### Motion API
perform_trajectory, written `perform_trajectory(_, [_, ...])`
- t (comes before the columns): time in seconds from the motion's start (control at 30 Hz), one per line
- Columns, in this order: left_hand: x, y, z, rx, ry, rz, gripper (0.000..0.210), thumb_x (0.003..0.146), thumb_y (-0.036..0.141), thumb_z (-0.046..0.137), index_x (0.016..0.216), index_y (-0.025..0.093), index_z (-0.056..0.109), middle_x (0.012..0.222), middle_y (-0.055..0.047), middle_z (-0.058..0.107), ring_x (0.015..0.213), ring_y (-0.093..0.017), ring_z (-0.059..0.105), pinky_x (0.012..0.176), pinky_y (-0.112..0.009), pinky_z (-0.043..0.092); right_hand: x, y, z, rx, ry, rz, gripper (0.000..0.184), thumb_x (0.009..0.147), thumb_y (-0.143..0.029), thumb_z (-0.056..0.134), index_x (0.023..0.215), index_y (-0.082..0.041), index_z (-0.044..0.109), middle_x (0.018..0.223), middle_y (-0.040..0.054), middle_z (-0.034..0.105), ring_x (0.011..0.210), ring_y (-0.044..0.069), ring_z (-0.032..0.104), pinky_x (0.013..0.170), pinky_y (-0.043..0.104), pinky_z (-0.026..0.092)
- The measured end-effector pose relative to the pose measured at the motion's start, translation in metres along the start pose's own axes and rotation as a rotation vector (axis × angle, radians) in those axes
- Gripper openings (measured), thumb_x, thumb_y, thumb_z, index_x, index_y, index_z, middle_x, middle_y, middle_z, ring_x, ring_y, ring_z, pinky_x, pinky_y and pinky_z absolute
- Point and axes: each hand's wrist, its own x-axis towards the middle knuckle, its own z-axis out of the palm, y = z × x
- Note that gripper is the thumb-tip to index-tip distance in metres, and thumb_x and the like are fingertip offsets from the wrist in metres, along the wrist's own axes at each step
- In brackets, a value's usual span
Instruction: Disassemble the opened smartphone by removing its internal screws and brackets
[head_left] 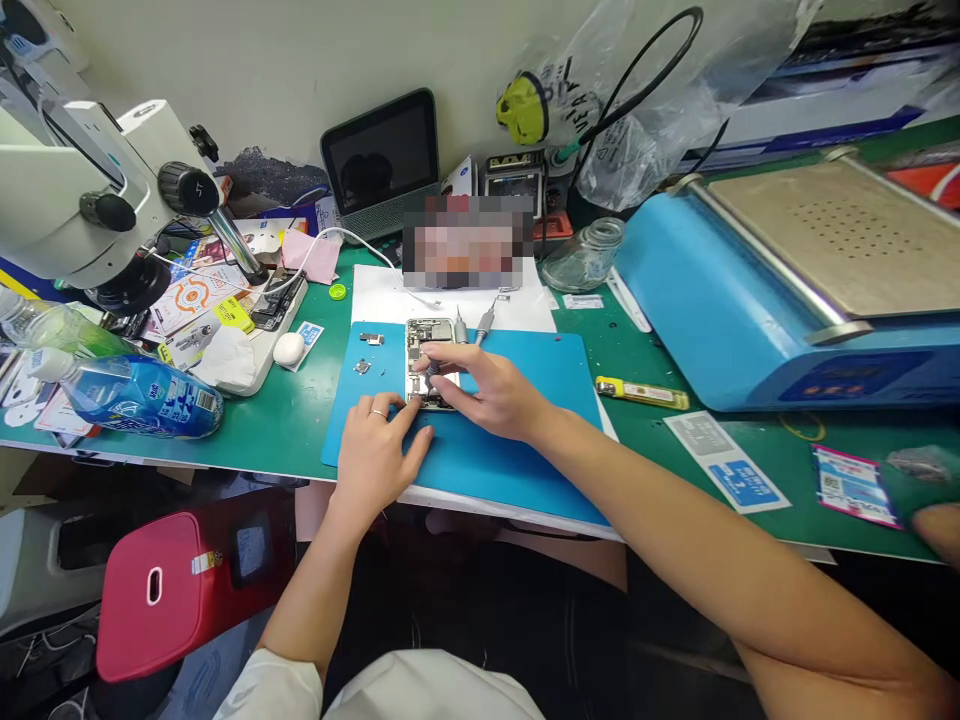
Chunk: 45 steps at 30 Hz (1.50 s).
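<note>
An opened phone (413, 345) with bare inner parts lies on the blue mat (525, 380). My right hand (495, 390) is over it, thumb and fingers closed around a small grey screwdriver (432, 370) that stands upright on the phone. My left hand (381, 445) lies on the mat with its fingers apart, fingertips at the phone's lower left corner. Two more grey screwdrivers (486, 322) lie just beyond the phone's upper right. Small metal phone parts (371, 340) sit on the mat left of the phone.
A microscope (112, 210) and a blue bottle (142, 395) stand at the left. On the right is a blue heating plate machine (675, 300), with a yellow cutter (642, 392) before it. A glass jar (585, 255) and a screen device (382, 160) are at the back.
</note>
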Motion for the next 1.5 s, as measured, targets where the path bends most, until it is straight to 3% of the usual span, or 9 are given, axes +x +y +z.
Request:
perform_trajectory(0.6, [-0.0022, 0.0000, 0.0028, -0.044, 0.010, -0.019, 0.036, 0.110, 0.040, 0.058, 0.137, 0.020, 0.070, 0.122, -0.012, 0.070, 0.101, -0.027, 0.063, 0.085, -0.041, 0.050, -0.0047, -0.0023, 0.0024, 0.053, -0.006, 0.071, 0.040, 0.106, -0.022, 0.059, 0.145, -0.031, 0.054, 0.115, 0.0043, 0.079, 0.103, 0.018, 0.080, 0.093, 0.037, 0.070])
perform_trajectory(0.7, [-0.0032, 0.0003, 0.0035, -0.053, 0.018, -0.041, 0.036, 0.110, 0.038, 0.055, 0.139, 0.020, 0.069, 0.124, -0.012, 0.070, 0.102, -0.027, 0.064, 0.085, -0.040, 0.050, -0.0054, -0.0030, 0.0032, 0.101, 0.038, 0.101, 0.038, 0.106, -0.025, 0.060, 0.143, -0.031, 0.053, 0.116, 0.0048, 0.078, 0.106, 0.019, 0.079, 0.096, 0.038, 0.068])
perform_trajectory(0.87, [-0.0034, 0.0006, 0.0044, -0.053, 0.031, -0.055, 0.033, 0.109, 0.034, 0.057, 0.135, 0.017, 0.070, 0.121, -0.012, 0.072, 0.103, -0.028, 0.064, 0.085, -0.041, 0.050, -0.0037, -0.0058, 0.0013, 0.233, 0.164, 0.221, 0.039, 0.103, -0.024, 0.063, 0.139, -0.032, 0.053, 0.105, 0.0024, 0.076, 0.095, 0.017, 0.077, 0.082, 0.030, 0.067])
perform_trajectory(1.1, [-0.0013, 0.0007, 0.0018, -0.059, -0.004, -0.066, 0.027, 0.112, 0.026, 0.051, 0.125, 0.021, 0.073, 0.118, -0.009, 0.073, 0.102, -0.026, 0.064, 0.087, -0.040, 0.051, -0.0036, -0.0055, 0.0024, 0.213, -0.038, 0.210, 0.038, 0.098, -0.023, 0.067, 0.135, -0.028, 0.057, 0.099, 0.0008, 0.075, 0.085, 0.015, 0.075, 0.082, 0.029, 0.067])
perform_trajectory(1.5, [-0.0024, 0.0007, 0.0033, -0.092, 0.030, -0.061, 0.019, 0.108, 0.026, 0.060, 0.120, 0.021, 0.073, 0.112, -0.008, 0.072, 0.099, -0.025, 0.063, 0.088, -0.039, 0.051, -0.0036, -0.0062, 0.0030, 0.193, 0.021, 0.168, 0.039, 0.099, -0.020, 0.065, 0.136, -0.028, 0.056, 0.101, 0.0007, 0.076, 0.087, 0.014, 0.075, 0.085, 0.028, 0.067])
